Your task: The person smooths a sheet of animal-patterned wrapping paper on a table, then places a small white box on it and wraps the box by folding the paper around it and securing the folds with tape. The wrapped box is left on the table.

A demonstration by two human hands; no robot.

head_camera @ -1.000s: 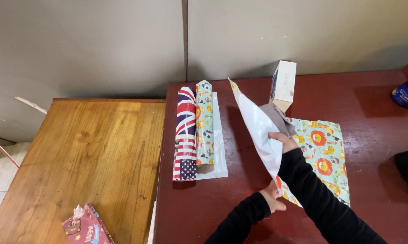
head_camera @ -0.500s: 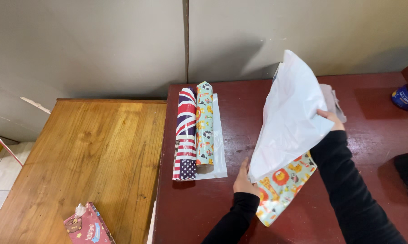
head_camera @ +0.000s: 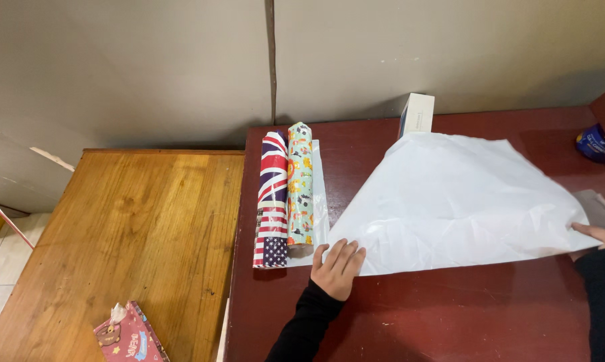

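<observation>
**Wrapping sheet flipped and spread white side up**

The sheet of wrapping paper [head_camera: 456, 201] is down flat on the dark red surface [head_camera: 450, 315] now, plain white back facing up, lightly creased, its animal print turned under. Half a second ago it was in the air, folded over and showing lions along the lower edge; now it fans out wide from a near-left corner to the right.

The left hand [head_camera: 337, 268] lies flat on that near-left corner, fingers spread and pressing. The right hand [head_camera: 600, 236] is at the far right edge of the sheet, fingers stretched along it; whether that grip pinches the paper or just rests on it, I can't tell. A grey cloth [head_camera: 597, 208] sits just beside that hand.

Left of the sheet, two rolls lie side by side: a flag-pattern roll [head_camera: 272, 201] and an animal-print roll [head_camera: 300, 191]. A white box [head_camera: 416, 114] stands behind the sheet by the wall. A blue container [head_camera: 594, 143] is at the far right, and a pink tissue box [head_camera: 129, 335] sits on the wooden table [head_camera: 128, 228].
</observation>
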